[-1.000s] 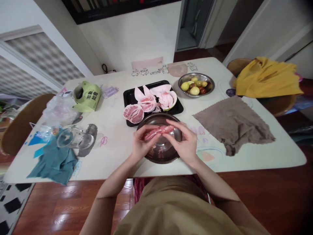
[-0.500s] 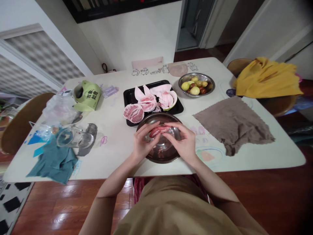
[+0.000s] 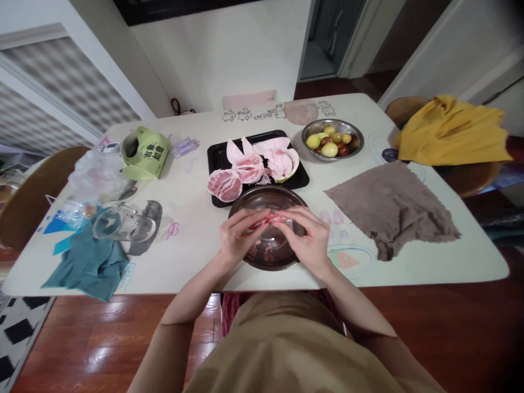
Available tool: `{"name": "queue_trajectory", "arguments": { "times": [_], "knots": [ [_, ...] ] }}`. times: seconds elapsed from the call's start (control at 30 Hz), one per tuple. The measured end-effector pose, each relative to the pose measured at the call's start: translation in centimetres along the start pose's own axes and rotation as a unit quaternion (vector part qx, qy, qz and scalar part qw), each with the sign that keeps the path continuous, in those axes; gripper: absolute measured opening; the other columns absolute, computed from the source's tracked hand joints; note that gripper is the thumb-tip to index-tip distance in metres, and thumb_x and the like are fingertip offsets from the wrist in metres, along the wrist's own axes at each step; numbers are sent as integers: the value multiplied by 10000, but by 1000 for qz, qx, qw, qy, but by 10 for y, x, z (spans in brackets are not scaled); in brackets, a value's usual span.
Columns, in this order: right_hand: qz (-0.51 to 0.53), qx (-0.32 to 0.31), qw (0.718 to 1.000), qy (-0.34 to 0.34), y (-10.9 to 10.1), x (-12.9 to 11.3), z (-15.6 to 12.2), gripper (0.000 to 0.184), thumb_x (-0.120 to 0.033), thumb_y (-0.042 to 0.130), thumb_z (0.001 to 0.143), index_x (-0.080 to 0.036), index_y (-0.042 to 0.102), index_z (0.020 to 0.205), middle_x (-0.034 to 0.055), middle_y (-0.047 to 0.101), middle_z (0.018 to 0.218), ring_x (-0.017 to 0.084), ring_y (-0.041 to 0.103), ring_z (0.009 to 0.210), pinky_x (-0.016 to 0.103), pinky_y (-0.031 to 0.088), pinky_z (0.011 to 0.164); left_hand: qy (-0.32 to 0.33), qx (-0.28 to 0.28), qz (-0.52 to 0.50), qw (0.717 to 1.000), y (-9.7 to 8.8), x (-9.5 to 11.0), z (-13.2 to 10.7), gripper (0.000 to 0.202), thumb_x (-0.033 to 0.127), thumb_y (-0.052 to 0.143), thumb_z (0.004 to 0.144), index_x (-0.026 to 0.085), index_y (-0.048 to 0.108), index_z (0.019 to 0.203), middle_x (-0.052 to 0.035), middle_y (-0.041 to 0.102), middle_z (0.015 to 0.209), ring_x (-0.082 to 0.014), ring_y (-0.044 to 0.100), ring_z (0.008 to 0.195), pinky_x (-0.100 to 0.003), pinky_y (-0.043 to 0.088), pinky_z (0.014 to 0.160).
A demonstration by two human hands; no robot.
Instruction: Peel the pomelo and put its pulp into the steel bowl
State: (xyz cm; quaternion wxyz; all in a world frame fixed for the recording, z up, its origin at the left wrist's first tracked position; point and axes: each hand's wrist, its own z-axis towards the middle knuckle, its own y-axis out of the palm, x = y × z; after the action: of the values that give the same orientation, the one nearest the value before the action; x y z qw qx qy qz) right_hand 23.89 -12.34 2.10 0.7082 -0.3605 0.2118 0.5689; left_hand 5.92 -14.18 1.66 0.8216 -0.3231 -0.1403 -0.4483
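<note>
Over a steel bowl (image 3: 272, 256), my left hand (image 3: 239, 234) and my right hand (image 3: 309, 234) both pinch a red pomelo segment (image 3: 270, 218) between thumbs and fingers. The fingers cover much of the segment. A few small pinkish bits lie in the bowl, though the hands partly hide its inside. Right behind the bowl is a black tray (image 3: 216, 155) with pomelo pieces (image 3: 225, 185), showing pink flesh, and thick pale peel (image 3: 282, 164).
A steel bowl of small fruit (image 3: 332, 141) stands behind right. To the right lie a brown cloth (image 3: 393, 207) and a yellow cloth (image 3: 450, 134) over a chair. On the left are a glass jug (image 3: 123, 222), a teal cloth (image 3: 90, 259), a plastic bag (image 3: 96, 177) and a green carton (image 3: 147, 153).
My fingertips have come closer together and cover more of the pomelo segment. The whole view has shifted slightly; the tray, bowls and cloths stay in place.
</note>
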Motion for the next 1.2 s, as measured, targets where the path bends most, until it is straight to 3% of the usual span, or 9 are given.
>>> {"name": "queue_trajectory", "arguments": {
  "times": [0.1,0.23,0.33,0.43,0.6,0.77,0.93,1.07,1.2],
  "knots": [
    [-2,30,999,25,4,1,-3,81,-223,770,906,-250,787,980,31,796,902,202,731,823,370,613,806,33,13,27,999,0,-2,-1,371,74,792,855,206,749,1198,-33,794,1049,-117,768,934,-201,642,873],
    [71,47,992,90,8,1,-4,32,-219,788,882,-239,789,907,28,797,873,192,736,798,339,612,783,55,23,40,997,-1,-2,-2,344,100,786,870,210,749,1194,-38,797,1050,-141,775,945,-240,661,867],
    [112,13,987,111,5,2,-2,66,-242,783,889,-239,794,954,40,797,926,195,736,839,339,611,808,24,15,21,999,-2,1,-1,312,129,792,873,217,761,1171,-37,798,1022,-135,775,896,-231,664,832],
    [96,-25,991,85,-1,3,2,193,-291,819,868,-251,797,1055,50,786,985,200,726,888,347,607,838,1,-3,-4,1000,-2,2,1,301,141,798,871,212,767,1162,-38,797,992,-128,771,867,-213,659,803],
    [79,-36,994,64,-8,6,7,149,-355,826,865,-245,813,965,51,782,906,202,721,838,342,613,795,-76,-54,-64,994,-2,1,2,336,246,817,868,204,759,1197,-76,804,1068,-159,780,898,-245,664,801],
    [103,-50,992,44,-11,13,9,117,-335,811,878,-236,815,941,62,792,897,207,732,828,340,617,783,-235,-126,-214,940,-6,1,8,323,329,847,834,160,781,1101,-97,806,1008,-194,785,880,-239,653,710],
    [108,-61,992,-10,-14,16,11,109,-220,795,883,-244,820,986,57,795,901,194,733,816,332,616,766,-340,-166,-329,865,-13,5,17,330,327,879,796,138,772,1044,-62,789,819,-141,739,657,-203,608,599],
    [105,-65,991,-59,-14,20,12,165,-176,765,894,-249,818,1032,57,794,888,200,736,797,355,618,756,-399,-196,-394,805,-16,1,19,373,331,904,764,127,766,1044,-74,799,828,-123,724,624,-173,577,569],
    [90,-42,993,-70,-11,20,10,170,-174,760,892,-255,819,1029,57,797,893,208,739,797,363,618,749,-419,-198,-404,789,-15,-3,16,406,364,914,746,116,771,1034,-89,805,848,-128,720,600,-180,570,541]
  ]
}}
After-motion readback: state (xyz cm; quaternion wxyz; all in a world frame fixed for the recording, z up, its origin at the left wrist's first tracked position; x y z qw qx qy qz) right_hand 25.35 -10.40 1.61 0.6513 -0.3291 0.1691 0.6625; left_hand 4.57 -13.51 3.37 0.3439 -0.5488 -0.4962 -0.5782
